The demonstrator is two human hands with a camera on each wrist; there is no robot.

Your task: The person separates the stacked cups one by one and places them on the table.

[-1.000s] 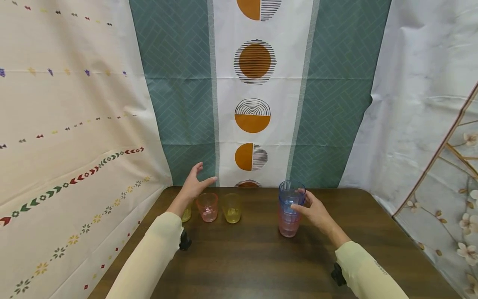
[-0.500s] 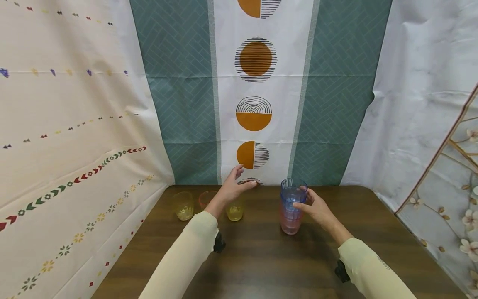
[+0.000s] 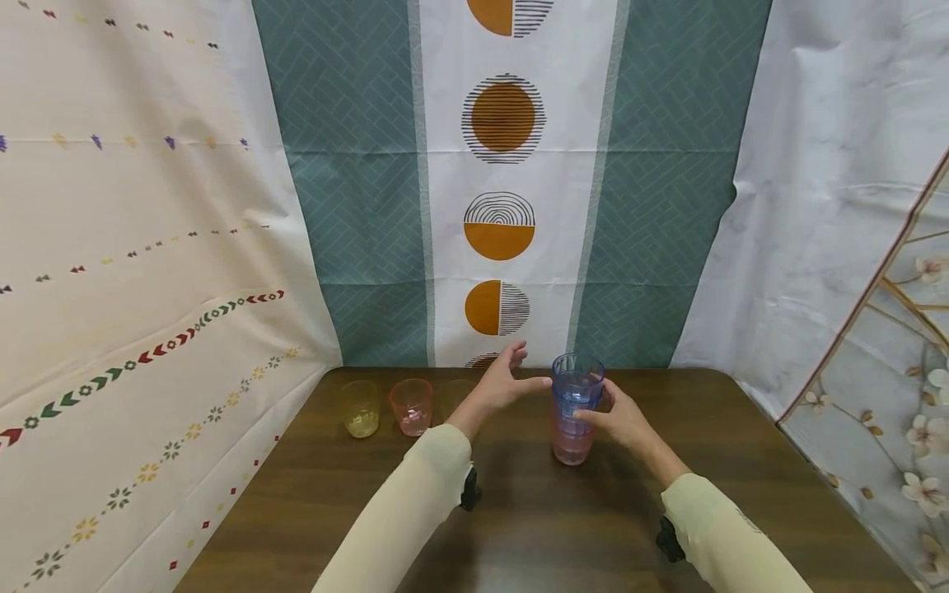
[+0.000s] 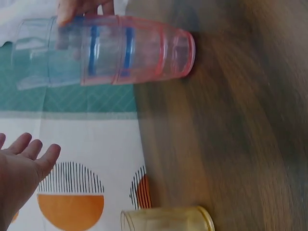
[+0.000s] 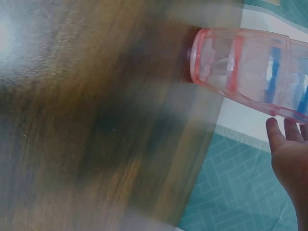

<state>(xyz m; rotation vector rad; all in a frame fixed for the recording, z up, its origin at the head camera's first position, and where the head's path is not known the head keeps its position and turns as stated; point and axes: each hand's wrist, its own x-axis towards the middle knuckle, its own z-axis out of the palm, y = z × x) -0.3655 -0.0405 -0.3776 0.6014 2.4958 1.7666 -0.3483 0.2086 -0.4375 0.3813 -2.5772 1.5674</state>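
A stack of clear plastic cups stands upright on the table, with a blue cup [image 3: 577, 380] on top and pink cups [image 3: 571, 445] below. My right hand [image 3: 621, 416] holds the stack by its upper part, thumb in front and fingers at the far side. In the left wrist view, the right hand's fingers lie against the blue part. My left hand [image 3: 506, 385] is spread, thumb out, just left of the stack, and holds nothing. A yellow cup [image 4: 166, 220] stands behind the left forearm, partly hidden in the head view.
Another yellow cup [image 3: 361, 410] and a pink cup [image 3: 412, 409] stand upright at the back left of the brown wooden table [image 3: 549, 527]. Patterned cloths hang behind the table and along both sides.
My left hand has moved right, from above the row of single cups to beside the stack. The right hand and the stack have stayed in place.
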